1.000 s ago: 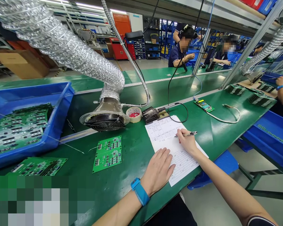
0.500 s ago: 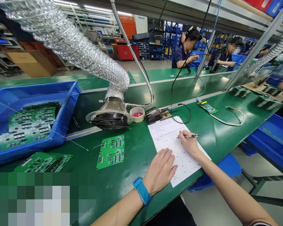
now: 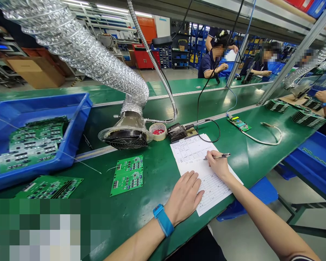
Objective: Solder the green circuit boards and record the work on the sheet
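Observation:
A printed form (image 3: 214,185) with tables and handwriting lies on the green bench. My right hand (image 3: 218,165) is closed around a pen (image 3: 222,156), its tip touching the upper half of the sheet beside handwritten characters. Flat on the sheet's left edge and the bench rests my left hand (image 3: 186,197), palm down, fingers stretched out, with a blue wrist strap (image 3: 163,220) behind it. Left of that hand lies a green circuit board panel (image 3: 127,175) with small digit displays.
A fume extractor hood (image 3: 125,134) hangs under a silver duct. Beside it are a tape roll (image 3: 158,132) and a black device (image 3: 176,132). A blue bin (image 3: 78,127) holds circuit boards at left. At right lies a small wired board (image 3: 239,123). Co-workers sit across the bench.
The pen has moved slightly right, and more handwritten characters show on the form. My left hand stays in place. Across the bench, a standing person's hand now shows with a white sheet.

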{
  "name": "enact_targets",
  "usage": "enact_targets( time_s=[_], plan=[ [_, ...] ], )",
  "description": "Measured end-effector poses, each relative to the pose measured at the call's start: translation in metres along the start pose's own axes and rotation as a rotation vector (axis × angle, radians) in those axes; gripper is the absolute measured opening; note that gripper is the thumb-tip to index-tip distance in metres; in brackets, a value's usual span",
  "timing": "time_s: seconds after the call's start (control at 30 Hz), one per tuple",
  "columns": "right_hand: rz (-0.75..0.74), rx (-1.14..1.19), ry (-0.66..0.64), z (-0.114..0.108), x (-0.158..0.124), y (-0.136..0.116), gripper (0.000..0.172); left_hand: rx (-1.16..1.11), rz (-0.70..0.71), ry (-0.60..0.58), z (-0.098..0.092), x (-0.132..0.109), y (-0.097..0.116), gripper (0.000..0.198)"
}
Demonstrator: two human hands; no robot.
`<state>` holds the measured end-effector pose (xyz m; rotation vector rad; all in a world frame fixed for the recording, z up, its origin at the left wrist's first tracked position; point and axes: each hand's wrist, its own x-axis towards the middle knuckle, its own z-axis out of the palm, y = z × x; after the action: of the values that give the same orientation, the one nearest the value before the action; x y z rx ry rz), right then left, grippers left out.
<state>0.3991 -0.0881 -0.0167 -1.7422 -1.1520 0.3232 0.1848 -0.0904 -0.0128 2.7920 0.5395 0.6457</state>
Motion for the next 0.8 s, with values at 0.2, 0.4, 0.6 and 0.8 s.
enact_targets(
  time_s=[0.2,0.4,0.6,0.8],
  plan=[
    [0.007,0.048,0.035,-0.0007,-0.0013,0.0043,0.046,0.014,-0.003,-0.014,-0.0005,-0.0005,0.0003,0.024],
    [0.016,0.046,0.059,-0.0009,-0.0014,0.0037,0.041,0.012,0.003,0.004,-0.0001,-0.0002,-0.0002,0.025],
    [0.033,0.033,0.079,0.0001,-0.0019,0.0066,0.042,0.045,0.017,-0.004,-0.0005,0.0002,-0.0001,0.024],
    [0.024,0.006,0.041,0.0004,-0.0015,0.0040,0.045,0.054,0.018,-0.017,-0.0006,0.0005,-0.0002,0.025]
  ],
)
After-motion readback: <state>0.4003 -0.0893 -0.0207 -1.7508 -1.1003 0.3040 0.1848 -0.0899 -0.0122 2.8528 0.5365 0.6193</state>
